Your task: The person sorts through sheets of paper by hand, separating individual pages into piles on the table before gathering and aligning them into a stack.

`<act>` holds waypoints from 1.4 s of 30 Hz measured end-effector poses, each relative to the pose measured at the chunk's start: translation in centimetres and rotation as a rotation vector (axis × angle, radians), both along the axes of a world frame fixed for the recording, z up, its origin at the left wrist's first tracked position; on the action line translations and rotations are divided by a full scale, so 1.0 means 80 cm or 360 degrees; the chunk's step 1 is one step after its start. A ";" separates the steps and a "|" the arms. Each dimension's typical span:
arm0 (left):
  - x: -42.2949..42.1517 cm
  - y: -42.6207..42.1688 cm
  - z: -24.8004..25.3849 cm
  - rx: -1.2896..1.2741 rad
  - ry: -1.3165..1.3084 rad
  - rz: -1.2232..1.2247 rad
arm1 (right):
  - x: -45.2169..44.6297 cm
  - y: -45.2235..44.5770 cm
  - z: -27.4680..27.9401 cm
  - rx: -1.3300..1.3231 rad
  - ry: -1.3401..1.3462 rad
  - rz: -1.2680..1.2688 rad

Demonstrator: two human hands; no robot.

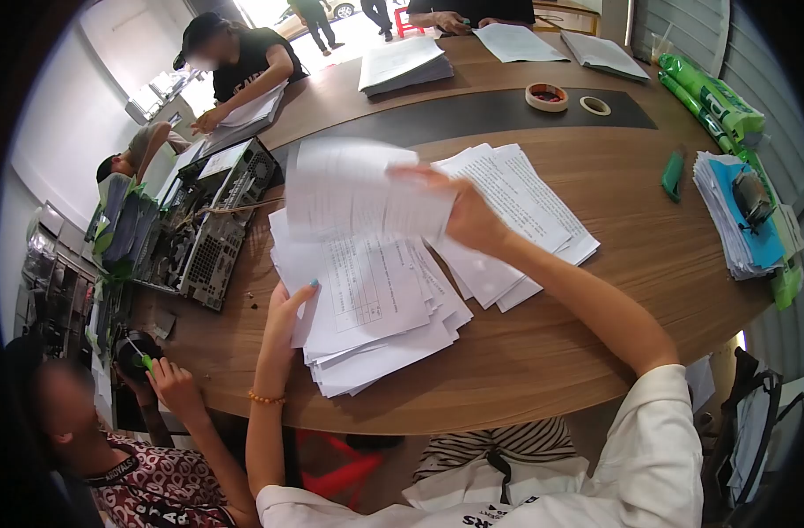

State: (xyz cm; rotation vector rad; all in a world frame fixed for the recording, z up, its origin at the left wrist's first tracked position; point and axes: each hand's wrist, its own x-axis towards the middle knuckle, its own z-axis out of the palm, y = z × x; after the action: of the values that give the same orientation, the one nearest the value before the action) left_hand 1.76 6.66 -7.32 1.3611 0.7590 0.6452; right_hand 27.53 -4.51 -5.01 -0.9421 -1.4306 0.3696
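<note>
My left hand (289, 319) grips the left edge of a thick, uneven stack of printed sheets (367, 290), its thumb lying on top. Above that stack, my right hand (441, 198) is closed on the right side of a lifted sheet (358, 189), which is blurred by motion. A second pile of printed pages (516, 211) lies fanned out on the table, partly under my right forearm.
On the wooden table (631, 290) are an opened computer case (212, 224), tape rolls (546, 97), a green cutter (673, 174) and a paper pile with a blue sheet (743, 211). A person (138, 466) sits at left; others work across the table.
</note>
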 end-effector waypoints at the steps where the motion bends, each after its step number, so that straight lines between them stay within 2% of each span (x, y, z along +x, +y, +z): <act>1: 0.000 -0.001 0.003 0.0010 0.0013 0.0002 | -0.005 0.003 -0.012 -0.0012 -0.0425 0.0016; 3: 0.004 -0.008 0.014 -0.0474 -0.0298 0.0079 | 0.000 0.009 -0.020 -0.0277 -0.1040 0.0280; 5: 0.011 -0.019 0.024 -0.0491 -0.0405 0.0130 | -0.003 0.006 -0.029 -0.0211 -0.0999 0.0214; 7: 0.006 -0.015 0.017 -0.0143 -0.0036 0.0071 | -0.012 0.001 -0.030 -0.0154 -0.0967 0.0148; 9: 0.004 -0.008 0.006 0.0009 0.0004 0.0017 | -0.024 0.002 -0.031 -0.0071 -0.0783 -0.0145; 11: 0.004 -0.006 0.003 0.0166 0.0053 -0.0047 | -0.020 0.005 -0.027 -0.0050 -0.0921 -0.0320; 13: 0.004 -0.007 0.002 0.0115 0.0053 0.0016 | 0.001 0.011 -0.025 -0.0256 -0.0594 -0.0522; 16: 0.004 -0.006 0.002 0.0089 0.0008 0.0005 | 0.059 0.001 -0.021 -0.0667 -0.1127 -0.1237; 17: 0.005 -0.006 0.003 0.0086 0.0002 -0.0001 | 0.079 -0.005 -0.015 -0.1042 -0.1064 -0.1280; 19: 0.006 -0.008 0.004 0.0073 -0.0019 0.0003 | 0.104 -0.021 -0.009 -0.1318 -0.1126 -0.1329; 20: 0.006 -0.007 0.005 0.0069 -0.0024 -0.0003 | 0.113 -0.023 -0.008 -0.1322 -0.1130 -0.1335; 23: 0.005 -0.009 0.006 0.0082 0.0011 -0.0006 | 0.127 -0.025 -0.001 -0.1525 -0.0927 -0.1133; 25: 0.006 -0.011 0.009 0.0075 0.0035 0.0003 | 0.134 -0.025 0.004 -0.1643 -0.0618 -0.0704; 26: 0.006 -0.011 0.009 0.0076 0.0035 0.0001 | 0.133 -0.026 0.002 -0.1643 -0.0617 -0.0706; 28: 0.006 -0.011 0.009 0.0056 0.0036 0.0022 | 0.130 -0.028 -0.008 -0.1344 -0.0671 -0.1082; 29: 0.006 -0.011 0.008 0.0054 0.0034 0.0022 | 0.128 -0.028 -0.013 -0.1346 -0.0673 -0.1083; 31: 0.005 -0.008 0.006 0.0073 0.0037 0.0020 | 0.123 -0.028 -0.016 -0.1211 -0.0915 -0.1484; 35: 0.003 -0.005 0.002 0.0122 0.0039 -0.0009 | 0.134 -0.029 -0.007 -0.1433 -0.0816 -0.1236; 37: 0.003 -0.006 0.004 0.0099 0.0045 -0.0002 | 0.143 -0.029 -0.010 -0.1351 -0.0522 -0.0998; 42: 0.003 -0.008 0.007 0.0087 0.0034 -0.0016 | 0.148 -0.029 -0.009 -0.1215 -0.0598 -0.1173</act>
State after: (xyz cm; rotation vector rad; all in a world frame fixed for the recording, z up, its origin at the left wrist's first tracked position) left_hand 2.03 6.02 -6.79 1.4231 0.7558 0.6482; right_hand 39.40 -6.81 -5.73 -2.1611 -1.1512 0.1742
